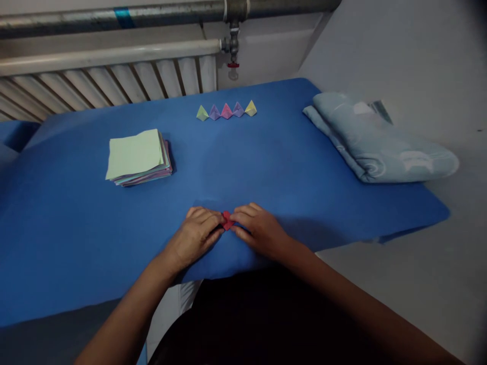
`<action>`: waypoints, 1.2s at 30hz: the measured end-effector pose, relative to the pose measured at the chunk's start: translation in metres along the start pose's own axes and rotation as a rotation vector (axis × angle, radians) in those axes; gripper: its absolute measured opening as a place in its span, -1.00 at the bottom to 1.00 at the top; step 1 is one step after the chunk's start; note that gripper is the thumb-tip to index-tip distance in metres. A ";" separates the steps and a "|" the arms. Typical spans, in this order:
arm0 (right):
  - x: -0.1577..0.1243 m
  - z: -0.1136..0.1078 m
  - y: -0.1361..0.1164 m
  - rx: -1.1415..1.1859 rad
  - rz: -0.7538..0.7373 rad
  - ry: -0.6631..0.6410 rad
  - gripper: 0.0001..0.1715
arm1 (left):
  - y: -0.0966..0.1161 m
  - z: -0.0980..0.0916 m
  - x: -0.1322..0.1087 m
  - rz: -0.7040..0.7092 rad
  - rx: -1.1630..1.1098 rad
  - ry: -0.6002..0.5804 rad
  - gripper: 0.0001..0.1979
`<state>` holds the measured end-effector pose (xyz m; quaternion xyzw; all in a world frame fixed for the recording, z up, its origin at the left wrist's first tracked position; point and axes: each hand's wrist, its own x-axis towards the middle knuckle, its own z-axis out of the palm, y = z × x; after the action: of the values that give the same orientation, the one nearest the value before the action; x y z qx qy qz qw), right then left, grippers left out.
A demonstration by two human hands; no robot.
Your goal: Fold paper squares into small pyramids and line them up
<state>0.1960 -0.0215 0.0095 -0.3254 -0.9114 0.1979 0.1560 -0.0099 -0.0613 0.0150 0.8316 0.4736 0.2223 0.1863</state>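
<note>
A small piece of folded red paper (227, 221) lies at the front of the blue-covered table, between my two hands. My left hand (200, 228) pinches its left side, with the fingers bent and close together. From the right, my right hand (258, 228) grips the other side between thumb and fingers. Fingertips hide parts of the paper, so its full folded shape cannot be made out. Farther back, several folded paper pieces (227, 111) in green, purple, pink and yellow stand side by side in a row.
A stack of coloured paper sheets (134, 154), pale green on top, sits at the left. At the right edge lies a folded grey-blue cloth (376, 139). Behind the blue table cover (251, 162) are a white radiator (160, 78) and a pipe with a red-handled valve (233, 65).
</note>
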 end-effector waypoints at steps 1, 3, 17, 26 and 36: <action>0.000 0.001 0.001 -0.019 -0.009 0.006 -0.81 | -0.001 0.000 0.000 0.022 0.015 0.011 -0.85; 0.000 0.003 0.002 -0.044 -0.038 0.034 -0.82 | -0.004 0.002 -0.001 0.068 0.052 0.043 -0.86; 0.000 0.006 -0.001 -0.093 0.009 0.082 -0.75 | -0.005 0.009 -0.001 0.076 0.178 0.139 -0.83; 0.001 0.005 -0.001 0.027 0.087 0.108 -0.79 | -0.001 0.011 0.001 -0.049 0.253 0.138 -0.76; 0.004 0.007 -0.005 0.066 0.134 0.208 -0.78 | 0.009 0.009 0.009 -0.277 0.194 0.085 -0.80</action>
<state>0.1874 -0.0241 0.0059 -0.3991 -0.8594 0.2029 0.2469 0.0058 -0.0587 0.0138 0.7624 0.6103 0.1825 0.1138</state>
